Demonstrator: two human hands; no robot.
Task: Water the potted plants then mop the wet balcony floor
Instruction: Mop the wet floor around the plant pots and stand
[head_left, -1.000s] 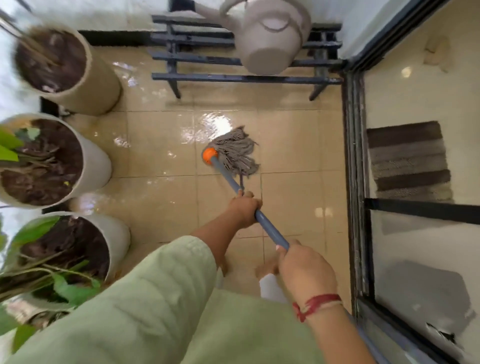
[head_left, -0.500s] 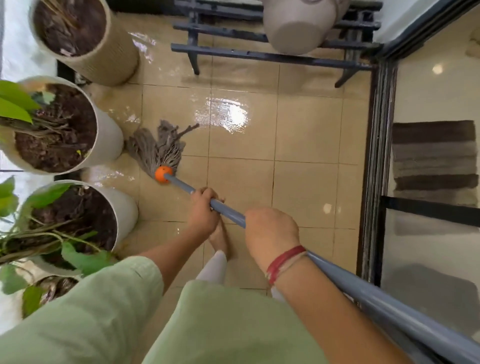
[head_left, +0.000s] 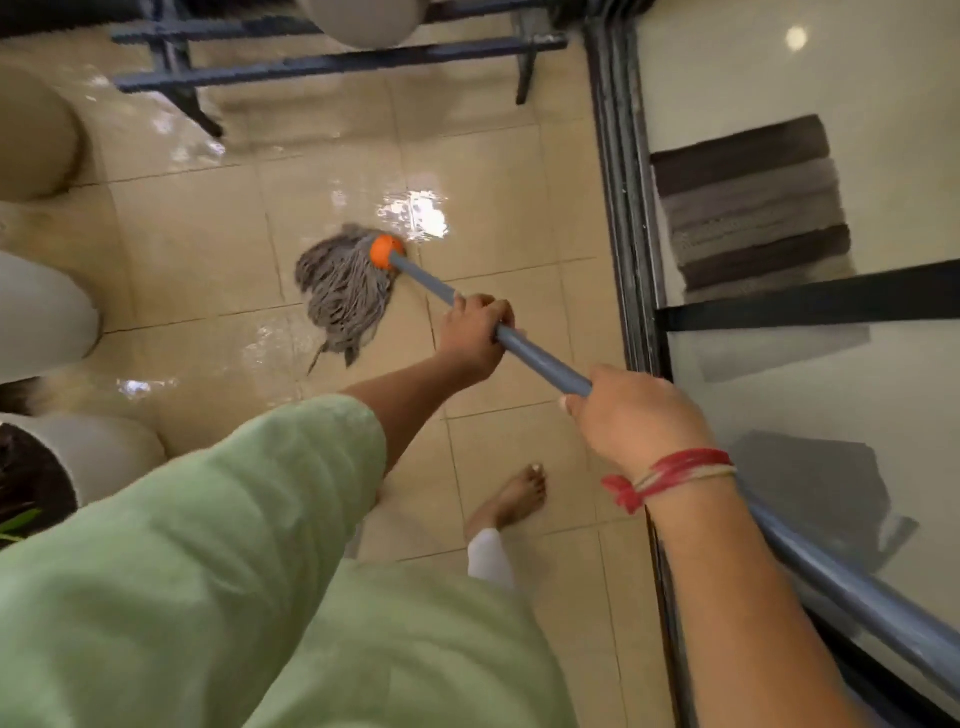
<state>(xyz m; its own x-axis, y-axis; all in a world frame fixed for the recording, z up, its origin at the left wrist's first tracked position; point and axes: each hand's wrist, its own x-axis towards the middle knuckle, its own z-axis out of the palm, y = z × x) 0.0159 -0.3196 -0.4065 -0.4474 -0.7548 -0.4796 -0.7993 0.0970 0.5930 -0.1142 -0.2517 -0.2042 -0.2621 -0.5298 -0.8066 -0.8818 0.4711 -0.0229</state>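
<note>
Head cam: I see both hands on the mop, strings down on wet tile.
Left hand (head_left: 470, 338) grips the grey mop handle (head_left: 540, 361) low down, fingers curled round it and packed together; right hand (head_left: 634, 415) grips higher up, fingers wrapped under the handle, mostly hidden from me behind the back of the hand, red thread (head_left: 665, 473) on that wrist. Mop head (head_left: 345, 291) lies flat on the beige balcony floor (head_left: 197, 244), strings trailing toward me from the orange collar (head_left: 385, 251), just beside a shiny wet patch (head_left: 415, 213). White pots (head_left: 47, 312) along the left edge, dark rack (head_left: 322, 62) at top, door track (head_left: 623, 182) right, striped mat (head_left: 753, 202) beyond it. Bare foot (head_left: 514, 493) on tile below the hands.
</note>
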